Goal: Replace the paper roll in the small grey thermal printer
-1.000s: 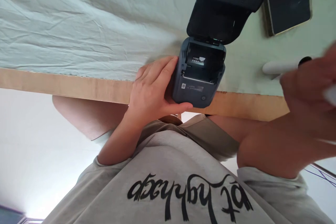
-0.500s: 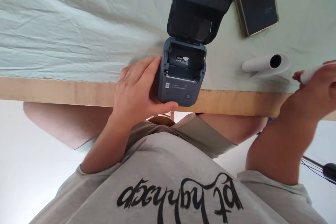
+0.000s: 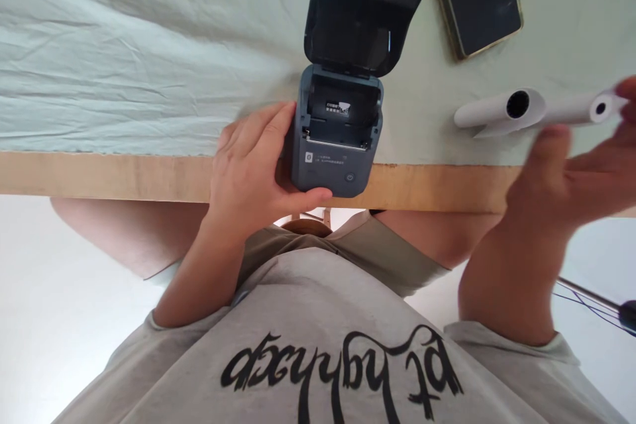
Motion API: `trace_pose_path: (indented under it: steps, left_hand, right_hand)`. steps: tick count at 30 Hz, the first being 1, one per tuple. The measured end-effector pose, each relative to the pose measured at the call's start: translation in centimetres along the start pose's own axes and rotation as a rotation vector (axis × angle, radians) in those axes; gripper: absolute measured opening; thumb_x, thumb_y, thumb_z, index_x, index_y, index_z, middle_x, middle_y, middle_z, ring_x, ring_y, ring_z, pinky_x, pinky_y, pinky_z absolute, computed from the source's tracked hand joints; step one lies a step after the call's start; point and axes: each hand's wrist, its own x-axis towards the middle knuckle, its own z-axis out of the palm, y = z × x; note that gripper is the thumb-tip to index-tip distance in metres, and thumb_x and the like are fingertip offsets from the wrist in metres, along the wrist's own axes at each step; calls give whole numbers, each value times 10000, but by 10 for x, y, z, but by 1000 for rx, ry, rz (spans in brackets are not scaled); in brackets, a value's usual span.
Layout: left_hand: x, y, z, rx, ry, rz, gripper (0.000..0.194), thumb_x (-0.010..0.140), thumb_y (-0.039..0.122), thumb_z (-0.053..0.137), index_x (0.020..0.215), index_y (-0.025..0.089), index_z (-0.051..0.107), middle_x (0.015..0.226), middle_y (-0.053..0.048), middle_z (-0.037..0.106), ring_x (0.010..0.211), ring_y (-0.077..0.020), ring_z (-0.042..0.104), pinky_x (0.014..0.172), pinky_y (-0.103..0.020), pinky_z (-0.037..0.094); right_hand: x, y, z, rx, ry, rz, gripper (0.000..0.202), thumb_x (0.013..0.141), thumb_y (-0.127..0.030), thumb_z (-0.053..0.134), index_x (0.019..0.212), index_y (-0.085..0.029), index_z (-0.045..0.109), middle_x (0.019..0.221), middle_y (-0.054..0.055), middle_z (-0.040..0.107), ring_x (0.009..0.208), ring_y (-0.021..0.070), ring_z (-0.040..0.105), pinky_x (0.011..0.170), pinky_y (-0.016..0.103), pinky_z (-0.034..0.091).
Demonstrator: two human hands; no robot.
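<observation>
A dark grey-blue printer (image 3: 335, 162) lies at the table's front edge, its black lid (image 3: 365, 13) swung open and its compartment showing a small label. My left hand (image 3: 258, 169) is wrapped round the printer's left side, thumb at the lower edge. On the right, two white paper rolls lie on the cloth: a wider roll (image 3: 489, 114) and a thinner roll (image 3: 576, 108) beside it. My right hand (image 3: 581, 165) is open just in front of the thinner roll, thumb and fingers apart, partly blurred and cut off by the frame edge.
A dark phone (image 3: 479, 0) with a gold rim lies behind the rolls. Pale green wrinkled cloth (image 3: 124, 59) covers the table, with a bare wooden front edge (image 3: 99, 175). A stool, a rod and thin cables show below.
My right hand has let go of the thinner roll, which now lies beside the wider one, and its fingers have spread. My left hand stays on the printer; the view has shifted slightly.
</observation>
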Motion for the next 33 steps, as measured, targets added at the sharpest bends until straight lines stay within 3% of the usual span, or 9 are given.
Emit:
trace_pose_path:
  steps: [1, 3, 5, 8, 11, 18, 21, 26, 33]
  left_hand:
    - [0, 0, 0, 9, 0, -1, 984, 804, 923, 538, 1553, 291, 445, 1508, -84, 618, 1344, -407, 618, 1077, -570, 492]
    - [0, 2, -1, 26, -9, -21, 935, 846, 912, 492, 1555, 304, 446, 1511, -82, 616, 1352, -389, 619, 1082, -566, 492]
    - [0, 3, -2, 33, -14, -21, 917, 859, 911, 468, 1557, 316, 446, 1506, -82, 619, 1353, -379, 622, 1078, -569, 501]
    - [1, 4, -2, 38, -10, -14, 912, 858, 909, 467, 1558, 324, 444, 1506, -85, 619, 1361, -380, 619, 1079, -580, 509]
    - [0, 4, -1, 31, -9, -17, 904, 856, 901, 482, 1559, 334, 443, 1502, -83, 618, 1363, -385, 616, 1078, -585, 508]
    - [-2, 0, 0, -11, -22, -28, 922, 837, 850, 590, 1585, 339, 419, 1531, -85, 585, 1399, -408, 574, 1136, -604, 460]
    - [-1, 0, 1, -11, -18, -25, 898, 845, 832, 592, 1578, 340, 430, 1520, -91, 593, 1400, -399, 572, 1135, -606, 462]
    - [0, 2, 2, -2, 2, -19, 865, 863, 831, 560, 1552, 319, 454, 1497, -112, 606, 1383, -395, 584, 1119, -610, 475]
    - [-1, 8, 0, -1, 5, -20, 774, 877, 718, 656, 1523, 345, 453, 1496, -93, 606, 1406, -368, 567, 1170, -569, 455]
  right_hand:
    - [-1, -4, 6, 38, -72, -193, 498, 720, -428, 784, 1188, -298, 674, 1173, 56, 631, 1187, 289, 617, 1049, 563, 473]
    - [-3, -6, 21, 10, -191, -415, 592, 795, -427, 750, 1356, -277, 638, 1282, 90, 660, 1245, 302, 616, 1077, 567, 478]
    - [-5, -2, 33, -94, -229, -366, 649, 801, -435, 768, 1407, -256, 619, 1335, 112, 652, 1280, 305, 606, 1111, 579, 463]
    - [-9, 5, 41, -169, -175, -212, 623, 721, -452, 837, 1291, -242, 700, 1146, 91, 648, 1112, 276, 638, 1066, 578, 480]
    - [-15, 5, 34, -132, -160, -181, 544, 705, -501, 837, 1177, -249, 738, 1005, 55, 638, 968, 239, 626, 1009, 550, 501]
    - [-44, -4, 19, 121, -107, -95, 778, 622, -712, 800, 1244, -294, 593, 1153, 55, 574, 853, 168, 563, 750, 428, 538]
    - [-58, -11, 20, 236, -102, -87, 758, 626, -598, 816, 1272, -327, 528, 1187, 45, 533, 881, 161, 595, 655, 361, 535]
    - [-76, -33, 22, 338, -147, 1, 516, 691, -236, 707, 1174, -296, 537, 1065, 7, 564, 819, 129, 621, 690, 331, 544]
    - [-79, -39, 27, 185, -151, 33, 523, 669, -204, 651, 1177, -270, 548, 1039, 20, 566, 757, 122, 539, 619, 294, 448]
